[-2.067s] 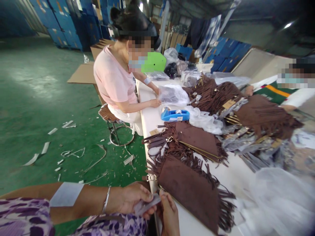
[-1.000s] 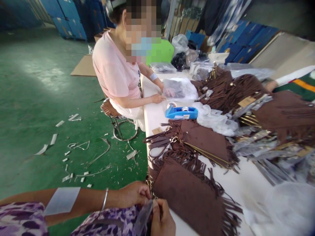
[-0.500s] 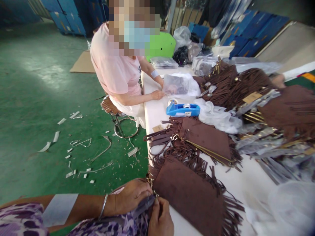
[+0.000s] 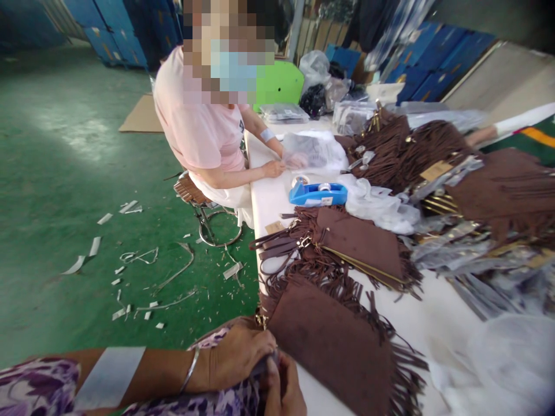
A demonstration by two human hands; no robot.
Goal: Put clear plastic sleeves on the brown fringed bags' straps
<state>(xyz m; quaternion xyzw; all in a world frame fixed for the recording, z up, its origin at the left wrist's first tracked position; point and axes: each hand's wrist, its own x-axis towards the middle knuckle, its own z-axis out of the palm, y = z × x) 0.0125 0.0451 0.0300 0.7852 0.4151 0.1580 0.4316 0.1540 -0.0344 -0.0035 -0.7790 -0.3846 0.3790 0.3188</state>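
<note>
We are working at the near edge of the white table (image 4: 437, 323), both hands bunched together at the corner of a brown suede fringed bag (image 4: 329, 341). Our left hand (image 4: 236, 355) is curling over the bag's near corner, beside its small metal clasp (image 4: 261, 319), and is pinching a small greyish strip of film (image 4: 260, 365) against it; our right hand (image 4: 284, 387) is closing on the same strip from below — both hands clenched, fingertips touching.

The bag is lying flat on the table, its near corner overhanging the edge toward our lap, its fringe (image 4: 403, 370) trailing to the right. We are judging it soft, limp and light: the suede would fold under its own weight, so the firmest hold is likely at the corner by the metal hardware rather than by the loose fringe, which would slip and tangle. The film looks thin and slippery, calling for a fingertip pinch.

Just beyond, a second fringed bag (image 4: 359, 242) is lying with its straps spilling over the edge; farther on, a blue tape dispenser (image 4: 318, 193). A co-worker's hand (image 4: 274, 169) is resting by a clear plastic bag (image 4: 310, 151).
</note>
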